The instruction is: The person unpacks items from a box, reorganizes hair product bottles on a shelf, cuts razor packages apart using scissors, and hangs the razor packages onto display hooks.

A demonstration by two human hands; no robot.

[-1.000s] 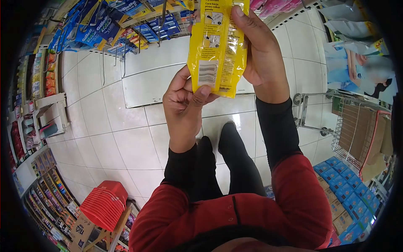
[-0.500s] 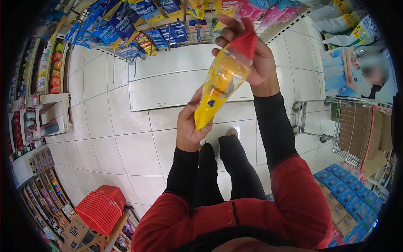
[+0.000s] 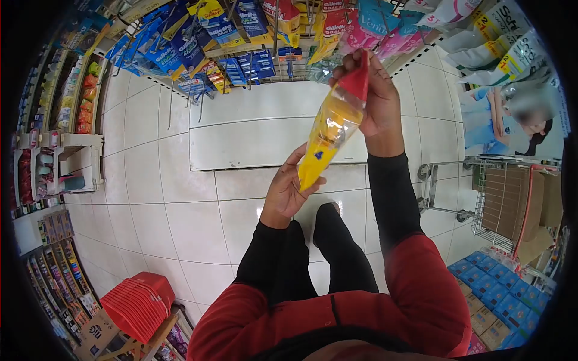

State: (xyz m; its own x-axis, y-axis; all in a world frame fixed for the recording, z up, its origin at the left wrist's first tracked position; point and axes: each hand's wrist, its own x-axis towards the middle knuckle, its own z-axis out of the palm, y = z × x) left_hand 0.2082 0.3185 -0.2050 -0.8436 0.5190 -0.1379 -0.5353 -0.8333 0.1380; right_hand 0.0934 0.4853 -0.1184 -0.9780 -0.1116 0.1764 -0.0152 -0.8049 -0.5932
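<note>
Between my two hands is a yellow and red plastic razor packet (image 3: 329, 129), tilted, with a clear window showing yellow contents. My right hand (image 3: 380, 99) grips its red top end, fingers curled around the edge near the hanging packs. Lower down, my left hand (image 3: 288, 191) holds the yellow bottom end with the thumb and fingers closed on it. Just beyond the packet, similar red and yellow Gillette packs (image 3: 333, 30) hang on hooks. Pink and teal packs (image 3: 376, 27) hang beside them.
Blue razor packs (image 3: 186, 48) hang on the rack above a white base shelf (image 3: 265, 141). At right stand a wire cart (image 3: 497, 204) with cardboard and stacked blue boxes (image 3: 506, 289). Red baskets (image 3: 138, 305) are stacked at lower left, near stocked side shelves (image 3: 63, 96).
The view has tilted up, so more of the hanging packs shows. Both hands and the packet sit slightly lower and farther right in view; the right fingers have closed more around the red top.
</note>
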